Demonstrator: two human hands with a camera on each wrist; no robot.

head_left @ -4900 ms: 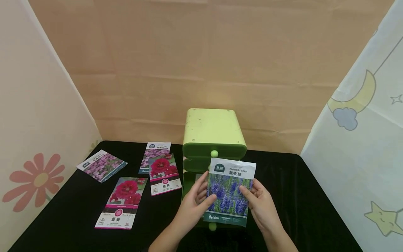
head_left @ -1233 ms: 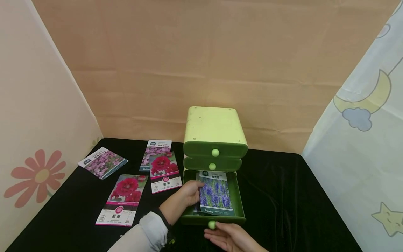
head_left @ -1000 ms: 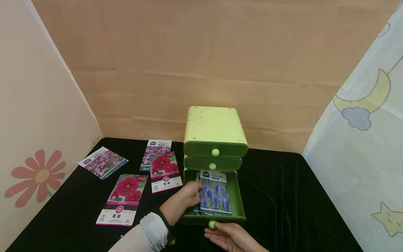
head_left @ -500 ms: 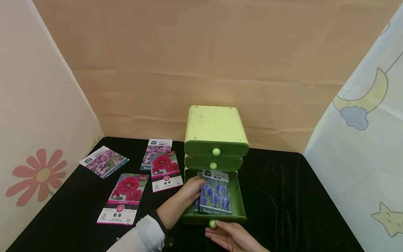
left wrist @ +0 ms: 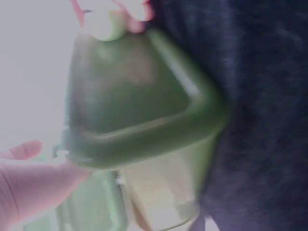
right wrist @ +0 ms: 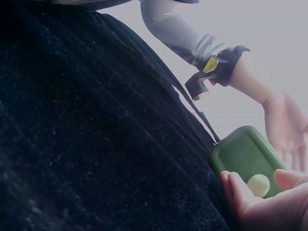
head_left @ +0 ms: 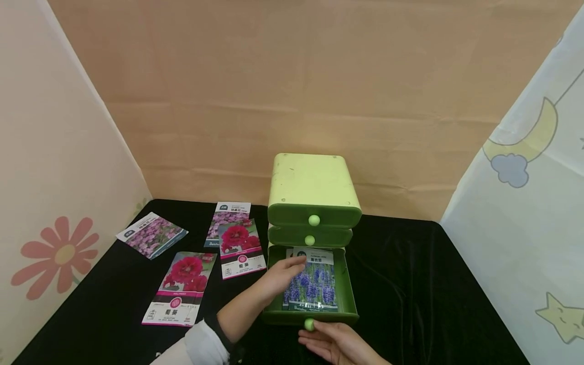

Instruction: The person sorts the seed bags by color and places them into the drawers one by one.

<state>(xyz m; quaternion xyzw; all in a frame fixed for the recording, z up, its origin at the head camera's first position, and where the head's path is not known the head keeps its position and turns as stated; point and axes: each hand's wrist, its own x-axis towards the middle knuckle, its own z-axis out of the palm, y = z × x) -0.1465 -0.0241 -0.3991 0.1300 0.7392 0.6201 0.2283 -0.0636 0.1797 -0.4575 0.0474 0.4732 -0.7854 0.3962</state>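
A green drawer cabinet [head_left: 315, 182] stands mid-table with its bottom drawer [head_left: 345, 289] pulled out. Inside the drawer lies a lavender seed packet [head_left: 315, 289], largely covering another packet. My left hand [head_left: 280, 276] is over the packet's left side, fingers extended and holding nothing; I cannot tell whether it touches the packet. In front of the drawer, my right hand [head_left: 339, 342] has the light green knob [head_left: 309, 324] between thumb and fingers. The right wrist view also shows this knob [right wrist: 258, 185] there. Motion blurs the left wrist view, where the drawer [left wrist: 130, 86] shows large.
Left of the cabinet lie two hollyhock packets [head_left: 179, 289] with red flowers. Two pink-flower packets [head_left: 152, 235] lie farther back, one partly under a hollyhock packet. Black cloth [head_left: 401, 284] covers the table. A brown paper backdrop [head_left: 292, 101] and printed side panels surround it.
The lavender packet was held up in both hands, then laid in the drawer. Since then my left hand has let go of it and lifted slightly. My right hand stays at the knob.
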